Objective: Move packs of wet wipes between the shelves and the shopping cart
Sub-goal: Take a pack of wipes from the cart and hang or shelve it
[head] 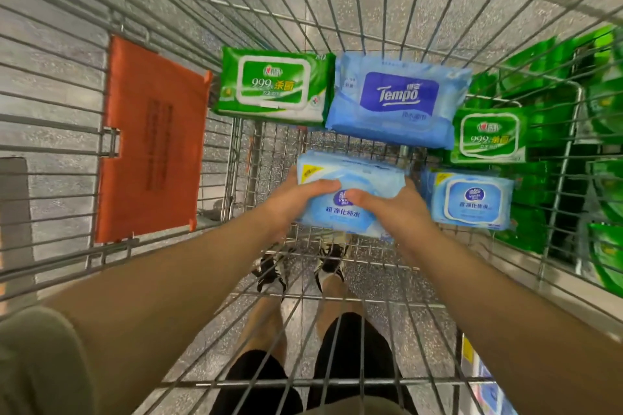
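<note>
I look down into a wire shopping cart (236, 152). My left hand (296, 199) and my right hand (391, 204) both grip a light blue pack of wet wipes (354, 178) just above the cart's floor, thumbs on top. On the cart floor lie a green pack (273, 86) at the far left, a blue Tempo pack (397, 99) beside it, a smaller green pack (488, 136) at the right, and another light blue pack (472, 200) right of my hands.
An orange child-seat flap (151, 141) hangs on the cart's left wall. Shelves with several green packs (573, 131) stand outside the cart on the right. My legs and shoes (300, 266) show through the cart's wire floor.
</note>
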A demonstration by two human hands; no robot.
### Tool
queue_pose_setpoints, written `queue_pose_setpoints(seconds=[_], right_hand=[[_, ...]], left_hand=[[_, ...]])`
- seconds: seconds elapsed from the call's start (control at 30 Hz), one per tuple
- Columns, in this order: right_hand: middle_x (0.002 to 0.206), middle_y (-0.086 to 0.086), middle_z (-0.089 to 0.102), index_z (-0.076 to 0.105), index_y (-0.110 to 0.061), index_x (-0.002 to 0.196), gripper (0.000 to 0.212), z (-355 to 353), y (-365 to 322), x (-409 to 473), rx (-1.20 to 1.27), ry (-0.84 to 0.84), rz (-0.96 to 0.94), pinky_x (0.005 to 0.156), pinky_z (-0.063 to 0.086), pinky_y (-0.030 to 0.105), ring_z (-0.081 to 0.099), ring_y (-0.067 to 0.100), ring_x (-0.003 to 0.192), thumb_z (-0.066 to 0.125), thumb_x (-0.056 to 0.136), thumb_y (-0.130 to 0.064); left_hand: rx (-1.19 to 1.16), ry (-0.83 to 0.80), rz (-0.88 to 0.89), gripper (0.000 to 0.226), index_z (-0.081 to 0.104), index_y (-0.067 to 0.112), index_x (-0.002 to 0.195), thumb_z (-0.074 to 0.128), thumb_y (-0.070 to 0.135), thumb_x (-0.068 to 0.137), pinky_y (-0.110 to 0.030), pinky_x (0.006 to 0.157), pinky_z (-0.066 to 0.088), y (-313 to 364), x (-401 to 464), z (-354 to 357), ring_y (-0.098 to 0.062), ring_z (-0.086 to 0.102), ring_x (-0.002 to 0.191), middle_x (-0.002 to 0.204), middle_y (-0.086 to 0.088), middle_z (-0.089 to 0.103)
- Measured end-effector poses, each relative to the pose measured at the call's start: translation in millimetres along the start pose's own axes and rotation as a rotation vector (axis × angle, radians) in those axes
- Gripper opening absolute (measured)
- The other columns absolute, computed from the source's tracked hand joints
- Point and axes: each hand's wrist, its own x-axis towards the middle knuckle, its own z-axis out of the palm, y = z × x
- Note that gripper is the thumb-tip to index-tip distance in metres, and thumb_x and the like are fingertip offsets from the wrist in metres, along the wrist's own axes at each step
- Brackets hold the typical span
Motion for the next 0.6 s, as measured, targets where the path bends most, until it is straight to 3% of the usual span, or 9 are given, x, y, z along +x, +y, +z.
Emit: queue_pose_setpoints(seconds=[0.1, 0.17, 0.2, 0.27, 0.33, 0.4, 0.47, 0.53, 0.6], right_hand=[[0.118, -0.006, 0.06, 0.045, -0.011, 0.136, 0.096, 4, -11, 7, -0.073, 0.132, 0.024, 0.09, 0.053, 0.033, 0.063, 0.014, 0.106, 0.095, 0.062, -0.044], [0.136, 0.002, 0.054, 0.033, -0.006, 0.148, 0.14, 9, -11, 10, -0.142, 0.186, 0.058, 0.103, 0.051, 0.039, 0.056, 0.022, 0.125, 0.088, 0.036, -0.069], [0.142, 0.004, 0.052, 0.032, -0.007, 0.149, 0.149, 10, -11, 10, -0.133, 0.185, 0.058, 0.105, 0.05, 0.042, 0.055, 0.024, 0.128, 0.082, 0.026, -0.074], [0.139, 0.003, 0.058, 0.042, -0.012, 0.144, 0.135, 12, -6, 11, -0.046, 0.146, 0.069, 0.101, 0.054, 0.044, 0.063, 0.021, 0.12, 0.087, 0.029, -0.068], [0.121, 0.0, 0.07, 0.056, -0.015, 0.131, 0.102, 12, 0, 12, 0.079, 0.097, 0.092, 0.091, 0.06, 0.042, 0.072, 0.017, 0.101, 0.095, 0.044, -0.051], [0.11, -0.002, 0.073, 0.058, -0.016, 0.124, 0.081, 10, 3, 13, 0.153, 0.092, 0.079, 0.084, 0.063, 0.04, 0.074, 0.014, 0.093, 0.097, 0.057, -0.036], [0.113, -0.002, 0.074, 0.057, -0.017, 0.128, 0.088, 11, 4, 12, 0.164, 0.111, 0.081, 0.082, 0.064, 0.042, 0.075, 0.015, 0.094, 0.099, 0.053, -0.04], [0.115, -0.002, 0.074, 0.058, -0.019, 0.129, 0.114, 14, 2, 7, 0.119, 0.126, 0.045, 0.082, 0.063, 0.043, 0.075, 0.017, 0.094, 0.098, 0.03, -0.06], [0.113, -0.003, 0.073, 0.059, -0.02, 0.126, 0.12, 18, -5, -3, 0.066, 0.107, 0.004, 0.083, 0.063, 0.042, 0.074, 0.017, 0.094, 0.096, 0.022, -0.067]], left_hand=[[0.046, 0.036, 0.058, 0.075, 0.042, 0.025, 0.138, 0.088, 0.027, 0.078, -0.03, 0.066, 0.061, 9, 12, 3, -0.021, 0.074, 0.095, 0.118, -0.004, 0.072], [0.014, 0.049, 0.044, 0.084, 0.042, 0.027, 0.141, 0.091, 0.03, 0.073, -0.036, 0.072, 0.062, 9, 17, 2, -0.023, 0.076, 0.094, 0.116, -0.003, 0.074], [0.004, 0.043, 0.015, 0.092, 0.044, 0.026, 0.143, 0.094, 0.035, 0.066, -0.038, 0.073, 0.062, 8, 19, 0, -0.024, 0.077, 0.094, 0.116, -0.004, 0.076], [0.013, 0.012, -0.039, 0.089, 0.055, 0.018, 0.136, 0.095, 0.041, 0.06, -0.037, 0.071, 0.063, 6, 19, -3, -0.024, 0.078, 0.089, 0.109, -0.006, 0.078], [0.024, -0.027, -0.061, 0.062, 0.066, 0.014, 0.118, 0.084, 0.042, 0.066, -0.033, 0.07, 0.064, 6, 17, 0, -0.021, 0.077, 0.08, 0.097, -0.004, 0.08], [0.037, -0.044, -0.048, 0.04, 0.069, 0.017, 0.108, 0.078, 0.04, 0.077, -0.033, 0.073, 0.063, 5, 13, 5, -0.021, 0.076, 0.078, 0.094, -0.004, 0.08], [0.014, -0.026, -0.046, 0.025, 0.071, 0.018, 0.108, 0.074, 0.033, 0.089, -0.034, 0.074, 0.063, 3, 5, 7, -0.022, 0.076, 0.079, 0.098, -0.006, 0.08], [-0.003, 0.003, -0.053, 0.025, 0.072, 0.017, 0.111, 0.074, 0.031, 0.091, -0.036, 0.079, 0.062, 2, -6, 6, -0.023, 0.075, 0.082, 0.103, -0.009, 0.079], [0.0, 0.017, -0.049, 0.028, 0.071, 0.016, 0.113, 0.074, 0.032, 0.091, -0.038, 0.08, 0.062, 6, -20, 2, -0.024, 0.075, 0.082, 0.103, -0.011, 0.079]])
